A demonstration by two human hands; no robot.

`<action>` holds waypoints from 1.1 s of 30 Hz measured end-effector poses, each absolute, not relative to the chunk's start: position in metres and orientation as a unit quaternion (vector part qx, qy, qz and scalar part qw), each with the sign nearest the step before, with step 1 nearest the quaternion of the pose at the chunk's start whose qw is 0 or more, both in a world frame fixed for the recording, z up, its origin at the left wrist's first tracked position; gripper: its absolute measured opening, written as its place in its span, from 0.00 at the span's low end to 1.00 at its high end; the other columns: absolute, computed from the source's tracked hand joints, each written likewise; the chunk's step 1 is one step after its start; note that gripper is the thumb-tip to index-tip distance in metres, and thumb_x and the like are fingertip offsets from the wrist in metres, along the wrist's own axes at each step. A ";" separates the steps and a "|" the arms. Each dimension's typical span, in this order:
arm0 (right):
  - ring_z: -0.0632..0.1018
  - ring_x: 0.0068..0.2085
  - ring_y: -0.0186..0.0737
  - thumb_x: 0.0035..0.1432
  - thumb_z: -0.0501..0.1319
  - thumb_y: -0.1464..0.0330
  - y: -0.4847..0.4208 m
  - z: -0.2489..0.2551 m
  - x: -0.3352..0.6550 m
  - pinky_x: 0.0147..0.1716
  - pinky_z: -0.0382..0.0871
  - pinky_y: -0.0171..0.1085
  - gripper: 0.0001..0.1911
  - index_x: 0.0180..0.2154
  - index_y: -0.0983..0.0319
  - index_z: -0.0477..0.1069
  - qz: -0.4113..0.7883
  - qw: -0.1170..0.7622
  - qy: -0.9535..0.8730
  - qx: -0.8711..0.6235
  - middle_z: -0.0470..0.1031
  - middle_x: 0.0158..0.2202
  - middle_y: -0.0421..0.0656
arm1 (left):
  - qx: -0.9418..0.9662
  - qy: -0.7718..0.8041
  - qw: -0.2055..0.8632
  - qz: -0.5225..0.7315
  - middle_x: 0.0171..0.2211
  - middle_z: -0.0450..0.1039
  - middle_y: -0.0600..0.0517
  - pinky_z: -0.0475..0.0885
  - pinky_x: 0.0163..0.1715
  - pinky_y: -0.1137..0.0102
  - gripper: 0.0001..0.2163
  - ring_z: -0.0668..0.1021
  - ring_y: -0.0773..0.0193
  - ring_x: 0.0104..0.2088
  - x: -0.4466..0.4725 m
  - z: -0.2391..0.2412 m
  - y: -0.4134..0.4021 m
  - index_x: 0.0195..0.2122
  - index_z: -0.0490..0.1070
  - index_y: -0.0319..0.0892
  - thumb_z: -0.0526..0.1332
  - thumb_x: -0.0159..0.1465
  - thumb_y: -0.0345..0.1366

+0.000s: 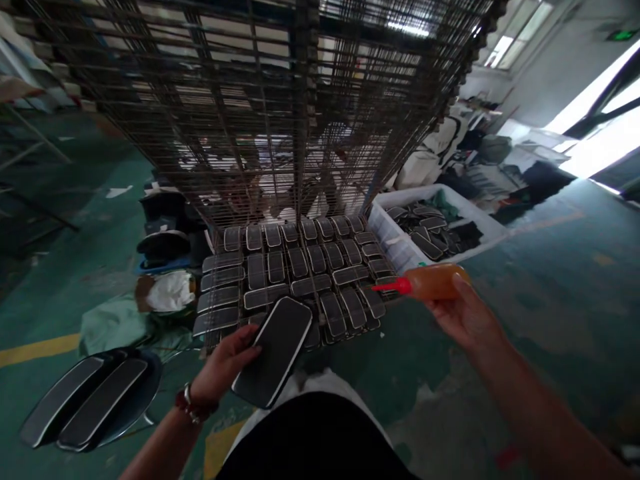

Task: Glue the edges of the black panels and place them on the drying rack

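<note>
A dark, flat, rounded-rectangular pad with a pale line along its edge is held by my left hand, thumb on top and fingers at its left side. My right hand is wrapped round a squeeze bottle of amber liquid. The bottle lies nearly level, its red nozzle pointing left, apart from the pad. Beyond my hands, a wire rack shelf carries rows of similar dark pads, some upright and some crosswise.
Tall stacked wire racks rise above the loaded shelf. At right stands a white bin of loose dark pieces. Two long dark pads rest on a round stool at lower left. Green cloth and a box with white wrapping lie nearby.
</note>
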State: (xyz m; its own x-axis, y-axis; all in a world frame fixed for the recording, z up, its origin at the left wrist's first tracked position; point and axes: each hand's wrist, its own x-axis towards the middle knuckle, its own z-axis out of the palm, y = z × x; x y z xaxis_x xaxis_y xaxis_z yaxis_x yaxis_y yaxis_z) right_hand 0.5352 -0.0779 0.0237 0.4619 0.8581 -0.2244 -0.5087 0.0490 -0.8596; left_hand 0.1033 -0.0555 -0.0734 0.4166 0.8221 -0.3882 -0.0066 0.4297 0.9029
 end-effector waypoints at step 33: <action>0.81 0.32 0.41 0.45 0.77 0.60 -0.011 0.032 0.598 0.22 0.79 0.34 0.20 0.39 0.58 0.77 0.515 0.670 -0.309 -0.438 0.81 0.37 0.40 | 0.418 0.472 0.725 0.278 0.51 0.79 0.43 0.76 0.47 0.62 0.21 0.81 0.51 0.46 0.199 -0.033 -0.034 0.51 0.76 0.43 0.69 0.55 0.33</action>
